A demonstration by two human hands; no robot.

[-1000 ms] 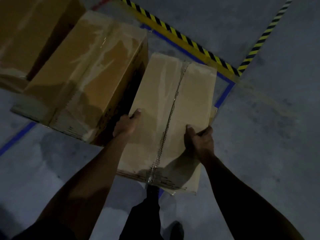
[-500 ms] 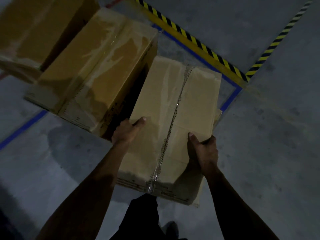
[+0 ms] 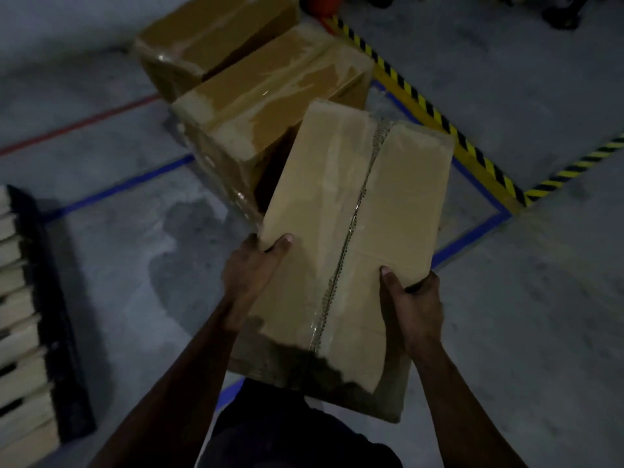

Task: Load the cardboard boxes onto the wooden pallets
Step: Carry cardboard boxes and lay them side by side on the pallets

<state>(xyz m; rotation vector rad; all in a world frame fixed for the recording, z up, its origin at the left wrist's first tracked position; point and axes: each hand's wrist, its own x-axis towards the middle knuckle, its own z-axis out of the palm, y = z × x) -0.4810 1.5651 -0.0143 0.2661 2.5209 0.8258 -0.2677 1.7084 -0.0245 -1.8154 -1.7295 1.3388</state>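
A long taped cardboard box (image 3: pixel 364 197) fills the middle of the view, held off the floor in front of my body. My left hand (image 3: pixel 251 265) grips its left edge, thumb on top. My right hand (image 3: pixel 410 298) clamps its right edge near the closer end. Two more cardboard boxes stand on the floor behind it: a tape-streaked one (image 3: pixel 270 106) right beside the held box, and another (image 3: pixel 209 38) farther back. The slatted edge of a wooden pallet (image 3: pixel 20 332) shows at the far left.
The grey concrete floor (image 3: pixel 540 298) carries blue tape lines (image 3: pixel 472 234), a red line (image 3: pixel 77 125) and a yellow-black hazard stripe (image 3: pixel 439 119) at the upper right. My dark-clothed torso and legs sit at the bottom centre.
The box has come up off the floor and closer to me. The view has swung left, and the pallet edge has come into sight.
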